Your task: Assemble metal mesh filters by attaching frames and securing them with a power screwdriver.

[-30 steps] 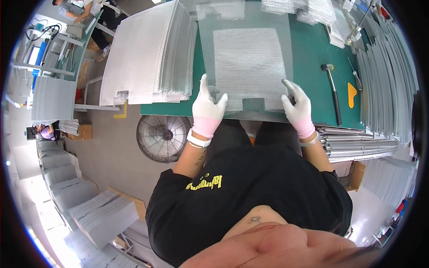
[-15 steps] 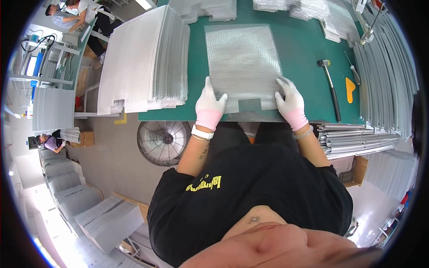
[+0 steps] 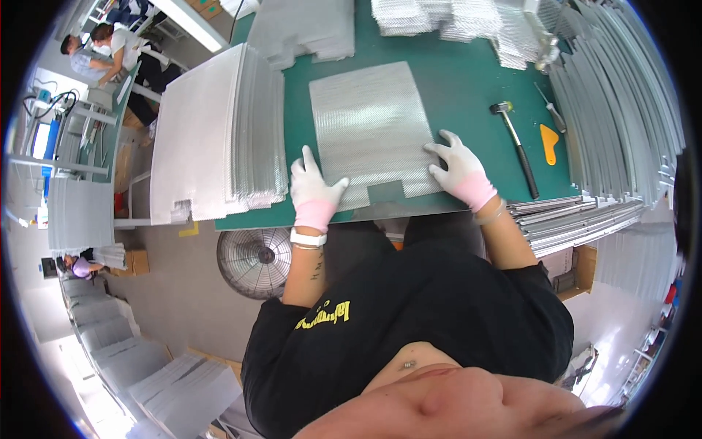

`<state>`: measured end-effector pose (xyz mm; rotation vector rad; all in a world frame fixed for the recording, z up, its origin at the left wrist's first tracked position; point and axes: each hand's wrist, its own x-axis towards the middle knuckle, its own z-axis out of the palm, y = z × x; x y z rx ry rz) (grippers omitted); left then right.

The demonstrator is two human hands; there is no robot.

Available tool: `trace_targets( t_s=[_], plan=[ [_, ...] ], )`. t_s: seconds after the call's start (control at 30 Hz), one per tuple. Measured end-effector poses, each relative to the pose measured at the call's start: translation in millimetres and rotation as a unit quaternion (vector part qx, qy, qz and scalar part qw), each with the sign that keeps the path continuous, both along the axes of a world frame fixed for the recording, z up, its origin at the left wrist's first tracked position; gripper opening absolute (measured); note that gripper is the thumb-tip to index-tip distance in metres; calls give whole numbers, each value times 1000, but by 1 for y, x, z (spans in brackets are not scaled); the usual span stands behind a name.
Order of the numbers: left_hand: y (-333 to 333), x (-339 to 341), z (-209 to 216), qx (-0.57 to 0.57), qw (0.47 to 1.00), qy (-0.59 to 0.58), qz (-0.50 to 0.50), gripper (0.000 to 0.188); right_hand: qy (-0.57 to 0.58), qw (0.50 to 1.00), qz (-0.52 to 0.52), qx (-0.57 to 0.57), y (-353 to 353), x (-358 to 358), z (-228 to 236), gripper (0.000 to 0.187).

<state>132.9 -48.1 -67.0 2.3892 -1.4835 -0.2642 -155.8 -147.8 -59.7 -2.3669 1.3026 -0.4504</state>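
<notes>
A silvery mesh-patterned sheet (image 3: 373, 128) with a rectangular notch in its near edge lies flat on the green table (image 3: 468, 95). My left hand (image 3: 316, 194), in a white glove with a pink cuff, is open beside the sheet's near left corner. Its thumb points toward that corner; whether it touches is hard to tell. On the other side, my right hand (image 3: 461, 167), gloved the same way, has its fingers spread at the sheet's right edge, with the fingertips at or just over it. Neither hand grips anything.
Left of the sheet stands a thick stack of similar sheets (image 3: 194, 132). More sheets (image 3: 307, 29) lie at the back. To the right are a hammer (image 3: 521, 150), a screwdriver (image 3: 552, 110), a yellow scraper (image 3: 548, 145) and grey panels (image 3: 614, 110). A floor fan (image 3: 256, 263) stands below the table.
My view has shifted and turned slightly, so the table appears tilted. My left hand has come away from the sheet's left edge toward its near corner. My right hand's fingers have spread.
</notes>
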Motion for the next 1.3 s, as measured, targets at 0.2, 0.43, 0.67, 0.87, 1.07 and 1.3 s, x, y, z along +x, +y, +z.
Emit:
trace_targets(
  t_s=[0.2,0.43,0.67,0.87,1.07,1.3],
  plan=[
    [5,22,-26,-16,990,-70,-124,70,-135,972,-190,37,-146,-57,71,43],
    [10,2,-11,-107,983,-104,-103,71,-239,756,-609,-2,-348,-139,32,77],
    [61,-10,7,-239,969,-40,-50,76,-313,726,-604,-100,-387,-174,-14,48],
    [77,-19,13,-239,968,-47,-56,73,-453,762,-348,-305,-377,-149,34,33],
    [58,-25,13,-245,964,-30,-95,72,-301,857,-359,-213,-394,-169,51,44],
    [54,-31,13,-224,969,-13,-102,69,-356,862,-300,-203,-365,-158,77,29]
  ],
)
